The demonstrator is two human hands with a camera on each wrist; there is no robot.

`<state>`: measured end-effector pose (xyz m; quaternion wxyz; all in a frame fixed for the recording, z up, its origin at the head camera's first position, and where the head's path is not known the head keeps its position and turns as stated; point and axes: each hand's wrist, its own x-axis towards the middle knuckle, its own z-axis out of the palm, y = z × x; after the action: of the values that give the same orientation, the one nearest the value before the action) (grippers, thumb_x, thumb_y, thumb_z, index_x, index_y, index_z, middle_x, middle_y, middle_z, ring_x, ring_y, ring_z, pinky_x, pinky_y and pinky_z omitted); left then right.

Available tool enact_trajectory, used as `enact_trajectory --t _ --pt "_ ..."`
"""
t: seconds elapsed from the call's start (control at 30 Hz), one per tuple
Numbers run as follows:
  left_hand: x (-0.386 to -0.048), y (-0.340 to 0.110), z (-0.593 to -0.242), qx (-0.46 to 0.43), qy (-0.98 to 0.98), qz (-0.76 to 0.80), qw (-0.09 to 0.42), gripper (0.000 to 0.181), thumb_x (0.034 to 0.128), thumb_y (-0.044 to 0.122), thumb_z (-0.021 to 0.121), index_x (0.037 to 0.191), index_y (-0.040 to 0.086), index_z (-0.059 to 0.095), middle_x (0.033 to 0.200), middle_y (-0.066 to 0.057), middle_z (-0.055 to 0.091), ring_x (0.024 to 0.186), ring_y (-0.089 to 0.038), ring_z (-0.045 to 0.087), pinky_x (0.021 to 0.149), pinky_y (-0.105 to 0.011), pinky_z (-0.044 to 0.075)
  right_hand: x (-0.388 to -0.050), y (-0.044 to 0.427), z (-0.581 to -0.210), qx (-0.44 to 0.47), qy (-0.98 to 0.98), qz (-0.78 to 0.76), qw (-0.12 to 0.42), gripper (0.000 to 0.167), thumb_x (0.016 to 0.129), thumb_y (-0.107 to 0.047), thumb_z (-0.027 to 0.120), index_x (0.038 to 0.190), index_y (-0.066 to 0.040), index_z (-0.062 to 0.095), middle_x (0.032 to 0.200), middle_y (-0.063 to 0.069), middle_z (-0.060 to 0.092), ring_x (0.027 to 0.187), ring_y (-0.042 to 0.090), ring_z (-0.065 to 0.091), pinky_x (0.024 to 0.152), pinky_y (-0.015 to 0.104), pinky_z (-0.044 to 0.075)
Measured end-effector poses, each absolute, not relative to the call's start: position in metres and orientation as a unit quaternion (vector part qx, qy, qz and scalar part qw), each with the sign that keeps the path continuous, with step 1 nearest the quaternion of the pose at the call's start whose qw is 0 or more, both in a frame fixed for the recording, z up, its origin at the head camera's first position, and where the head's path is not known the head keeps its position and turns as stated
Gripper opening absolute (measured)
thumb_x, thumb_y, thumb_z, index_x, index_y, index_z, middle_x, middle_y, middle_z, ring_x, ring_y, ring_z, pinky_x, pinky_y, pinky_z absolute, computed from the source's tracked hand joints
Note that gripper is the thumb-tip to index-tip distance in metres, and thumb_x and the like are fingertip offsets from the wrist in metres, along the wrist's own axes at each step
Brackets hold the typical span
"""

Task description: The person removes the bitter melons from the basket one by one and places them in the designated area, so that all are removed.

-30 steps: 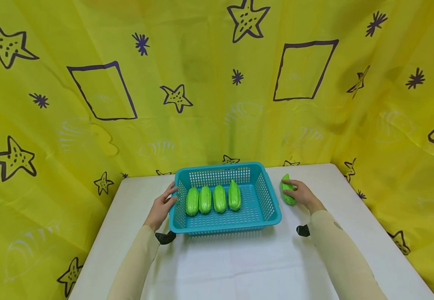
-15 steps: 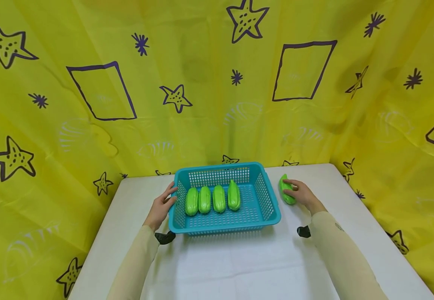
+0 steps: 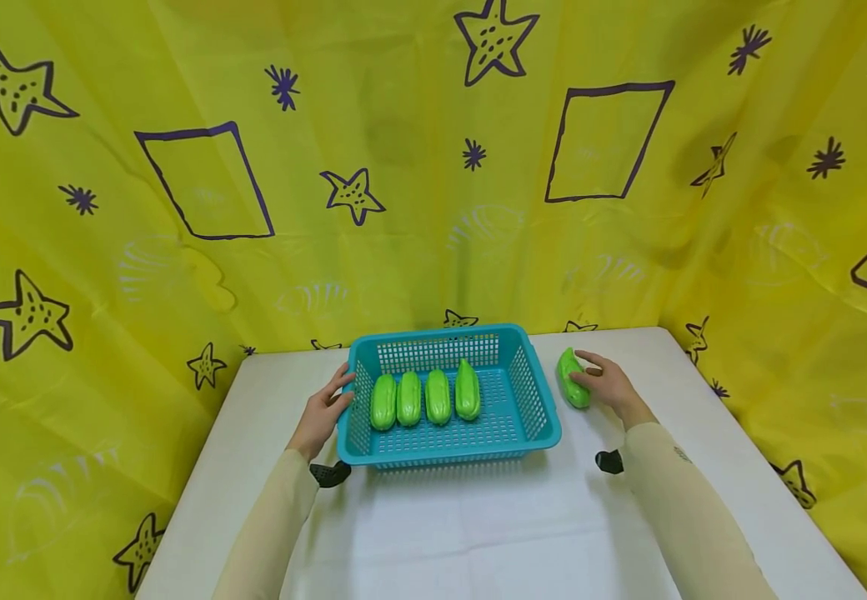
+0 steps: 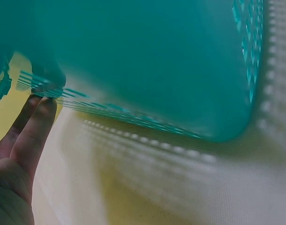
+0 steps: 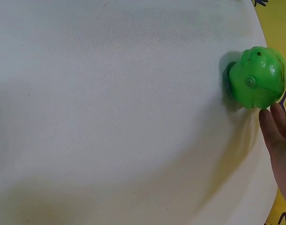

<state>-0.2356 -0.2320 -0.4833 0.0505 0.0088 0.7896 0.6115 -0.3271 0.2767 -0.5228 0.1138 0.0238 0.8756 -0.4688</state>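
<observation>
A turquoise plastic basket stands on the white table. Inside, in a row on its left and middle part, lie several glossy green ribbed toy vegetables. My left hand touches the basket's left side; in the left wrist view its straight fingers meet the perforated wall. Right of the basket, one more green ribbed toy vegetable with a pointed end lies on the table. My right hand is at its right side, fingers loosely extended. The right wrist view shows fingertips against or very near its rounded end.
Yellow cloth walls with drawn stars and frames enclose the table at the back and both sides. The white tabletop stretches in front of the basket. Dark objects show below both wrists.
My right hand's fingers have loosened and drawn slightly right, uncovering more of the single toy vegetable. The left hand, the basket and its contents have stayed in place.
</observation>
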Motion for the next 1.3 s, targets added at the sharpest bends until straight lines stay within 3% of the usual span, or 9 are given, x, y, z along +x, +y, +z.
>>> enact_trajectory --t 0.5,0.7,0.93,1.3 --pt "-0.237 -0.232 -0.485 0.005 0.791 0.61 0.053 0.049 0.1032 0.014 0.049 0.15 0.003 0.038 0.163 0.003 0.016 0.143 -0.044 0.023 0.112 -0.051 0.03 -0.329 0.27 -0.51 0.025 0.88 -0.473 0.028 0.062 0.1 -0.03 0.057 0.151 -0.004 0.034 0.153 0.029 0.028 0.137 0.047 0.032 0.108 0.059 0.033" --pt "-0.246 -0.236 -0.503 0.006 0.791 0.611 0.042 0.048 0.1036 0.017 0.049 0.149 0.007 0.04 0.162 0.007 0.017 0.143 -0.043 0.024 0.111 -0.052 0.031 -0.334 0.257 -0.495 0.021 0.882 -0.471 -0.011 0.065 0.098 -0.033 0.059 0.15 -0.002 0.035 0.151 0.028 0.032 0.135 0.046 0.036 0.107 0.057 0.036" --pt "-0.251 -0.24 -0.517 0.016 0.796 0.604 0.023 0.047 0.1029 0.02 0.052 0.148 0.01 0.043 0.161 0.011 0.021 0.143 -0.038 0.029 0.111 -0.049 0.033 -0.331 0.238 -0.474 0.016 0.856 -0.517 0.013 0.067 0.099 -0.037 0.057 0.151 -0.001 0.034 0.153 0.025 0.032 0.137 0.043 0.036 0.109 0.054 0.035" --pt "-0.251 -0.241 -0.515 0.028 0.798 0.601 0.018 0.047 0.1031 0.02 0.051 0.148 0.009 0.043 0.161 0.011 0.021 0.145 -0.035 0.025 0.113 -0.048 0.031 -0.319 0.205 -0.451 -0.007 0.844 -0.535 0.027 0.062 0.101 -0.033 0.055 0.149 0.0 0.036 0.151 0.025 0.034 0.136 0.042 0.037 0.109 0.053 0.035"
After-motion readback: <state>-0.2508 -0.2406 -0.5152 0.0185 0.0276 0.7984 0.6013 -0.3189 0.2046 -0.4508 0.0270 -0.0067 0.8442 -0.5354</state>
